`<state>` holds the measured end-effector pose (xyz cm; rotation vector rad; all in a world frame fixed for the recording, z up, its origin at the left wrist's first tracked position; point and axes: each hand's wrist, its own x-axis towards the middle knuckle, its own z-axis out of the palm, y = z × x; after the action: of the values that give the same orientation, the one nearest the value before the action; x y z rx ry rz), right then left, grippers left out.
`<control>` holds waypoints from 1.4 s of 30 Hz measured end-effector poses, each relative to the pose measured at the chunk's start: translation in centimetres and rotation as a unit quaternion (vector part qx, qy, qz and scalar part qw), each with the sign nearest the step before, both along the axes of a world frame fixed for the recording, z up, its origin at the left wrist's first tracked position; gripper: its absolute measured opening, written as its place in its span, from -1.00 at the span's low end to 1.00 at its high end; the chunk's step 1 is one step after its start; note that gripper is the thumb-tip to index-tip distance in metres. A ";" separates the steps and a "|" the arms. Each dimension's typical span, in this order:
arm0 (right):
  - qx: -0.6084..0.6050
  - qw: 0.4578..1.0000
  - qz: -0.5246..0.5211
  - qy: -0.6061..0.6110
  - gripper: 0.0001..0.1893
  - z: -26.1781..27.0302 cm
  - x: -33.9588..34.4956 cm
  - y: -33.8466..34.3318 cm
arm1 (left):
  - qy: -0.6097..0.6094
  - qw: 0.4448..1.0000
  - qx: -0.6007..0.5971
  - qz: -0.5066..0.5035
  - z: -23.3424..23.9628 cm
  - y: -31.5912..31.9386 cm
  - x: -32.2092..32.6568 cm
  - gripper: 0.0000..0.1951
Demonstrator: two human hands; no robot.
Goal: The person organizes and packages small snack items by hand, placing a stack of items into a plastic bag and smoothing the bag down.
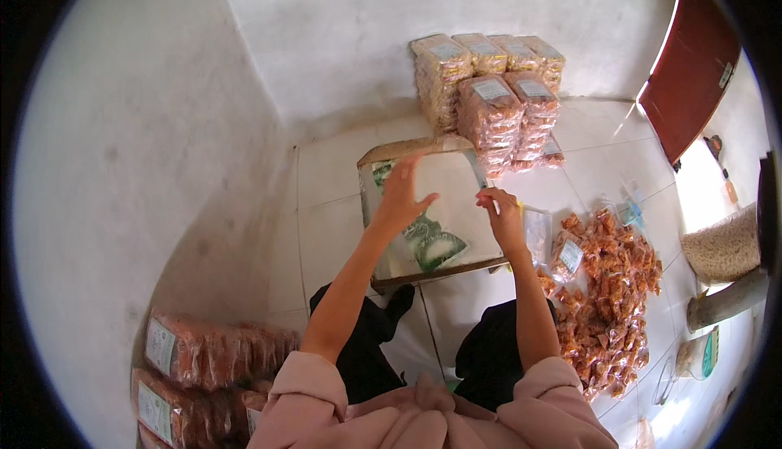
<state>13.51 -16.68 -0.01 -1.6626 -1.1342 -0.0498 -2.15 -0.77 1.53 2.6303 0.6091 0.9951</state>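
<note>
A low wooden table (452, 174) with a pale, green-printed cover stands before me. Over its left half, my left hand (403, 195) is raised with thumb and fingers apart and holds nothing. My right hand (501, 210) is at the table's right edge, its fingertips drawn together; whether something thin is between them cannot be told. Just right of it lie clear plastic bags (537, 235) on the floor. Beside them is a labelled clear pack (567, 256) of reddish-brown pieces, next to a wide heap of small clear packets (611, 290) of similar pieces.
Stacked labelled packs (492, 113) stand beyond the table by the wall. More packs (201, 351) lie at lower left. At right are a red door (693, 64), a round woven-looking container (721, 244), a grey cylindrical post (727, 302) and a tub with a green lid (696, 356).
</note>
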 end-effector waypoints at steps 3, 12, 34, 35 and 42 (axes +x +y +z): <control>-0.013 0.975 0.069 -0.212 -0.92 0.8 -1.3 -0.5 | -0.013 0.981 -0.015 -0.191 0.8 -1.8 1.6 -0.31; -0.092 0.993 0.078 0.000 -0.87 -0.1 -0.7 -1.1 | 0.035 0.953 -0.190 -0.233 0.7 -3.5 2.6 -0.77; -0.090 0.989 -0.031 -0.113 -0.84 -1.4 -1.8 -0.2 | 0.047 0.995 0.003 -0.083 -1.9 -3.1 1.6 -0.84; -0.090 0.989 -0.030 -0.113 -0.84 -1.4 -1.7 -0.1 | 0.094 0.993 -0.035 -0.059 -2.2 -2.4 1.7 -0.87; -0.125 0.984 -0.046 0.122 -0.88 -0.8 1.0 1.1 | 0.043 0.991 -0.100 0.074 -2.5 1.8 0.3 -0.89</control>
<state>14.46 -15.62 -0.84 -1.8839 -0.9042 0.2409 -1.87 1.04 -1.02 2.4899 0.8868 0.8144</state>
